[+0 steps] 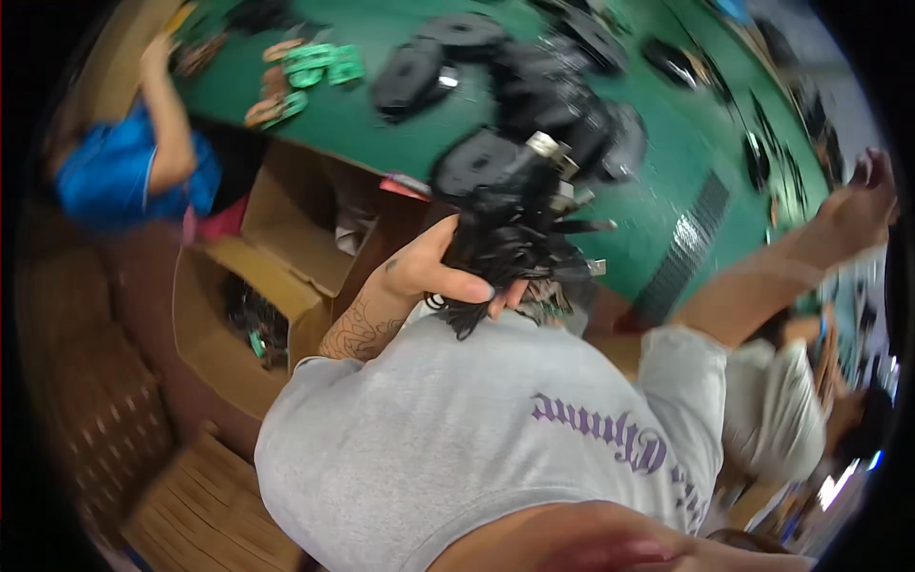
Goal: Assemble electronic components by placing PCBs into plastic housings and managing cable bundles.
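Note:
My left hand point(438, 270) is closed around a bundle of black USB cables point(500, 243), held in front of my body at the near edge of the green table. Metal plugs point(543, 145) stick out at the top and right of the bundle. Its looped lower ends hang below my fingers. At the far right my right arm is stretched out over the table's edge. My right hand point(865, 186) is blurred there, so its grip and anything in it cannot be made out. Black cables point(786, 157) lie closest to it.
Black plastic housings point(562, 95) are heaped on the green table point(334, 133), with green parts point(319, 67) at the left. A dark textured strip point(686, 248) lies at the right. Open cardboard boxes point(310, 324) stand at the lower left. A person in blue point(124, 176) works at the left; another person point(777, 405) is at the right.

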`<state>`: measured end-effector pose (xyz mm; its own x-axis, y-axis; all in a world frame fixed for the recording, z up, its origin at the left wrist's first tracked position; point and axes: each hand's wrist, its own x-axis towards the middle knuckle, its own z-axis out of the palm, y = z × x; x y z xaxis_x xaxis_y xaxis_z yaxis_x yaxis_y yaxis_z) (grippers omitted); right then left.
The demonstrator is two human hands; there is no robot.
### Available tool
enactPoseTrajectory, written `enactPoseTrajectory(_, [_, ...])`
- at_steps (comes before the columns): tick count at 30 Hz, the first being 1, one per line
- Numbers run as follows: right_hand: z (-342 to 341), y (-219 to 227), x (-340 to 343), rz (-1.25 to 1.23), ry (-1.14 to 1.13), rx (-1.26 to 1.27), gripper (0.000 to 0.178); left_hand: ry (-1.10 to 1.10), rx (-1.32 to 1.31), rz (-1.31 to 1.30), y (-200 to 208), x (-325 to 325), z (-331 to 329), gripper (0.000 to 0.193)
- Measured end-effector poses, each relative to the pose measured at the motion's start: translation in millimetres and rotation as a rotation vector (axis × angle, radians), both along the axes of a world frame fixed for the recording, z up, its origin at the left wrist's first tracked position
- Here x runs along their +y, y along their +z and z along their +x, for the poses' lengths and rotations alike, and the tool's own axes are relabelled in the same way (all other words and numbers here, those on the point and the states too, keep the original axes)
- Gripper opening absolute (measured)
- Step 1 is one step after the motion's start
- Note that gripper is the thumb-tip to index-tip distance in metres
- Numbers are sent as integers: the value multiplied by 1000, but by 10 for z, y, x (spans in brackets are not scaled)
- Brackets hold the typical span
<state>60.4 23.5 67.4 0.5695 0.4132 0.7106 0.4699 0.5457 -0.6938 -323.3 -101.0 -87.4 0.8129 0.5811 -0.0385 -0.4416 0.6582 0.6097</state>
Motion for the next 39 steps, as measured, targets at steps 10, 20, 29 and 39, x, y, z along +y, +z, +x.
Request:
enactPoseTrajectory(10, [-3737, -889, -891, -416, 1334, -662, 11, 862, -105, 262, 443, -1197, -942, 58])
enactPoseTrajectory(20, [-3632, -2045, -124, -1083, 1769, -551, 43, 683, 305, 173, -662, -948, -888, 57])
enactPoseTrajectory(29, [-2530, -2534, -1870, -1084, 1408, -218, 36, 809, -125, 307, -465, 149, -301, 28])
enactPoseTrajectory(39, [-2202, -2587, -2314, -632, 765, 308, 21, 727, -340, 537, -705, 97, -171, 31])
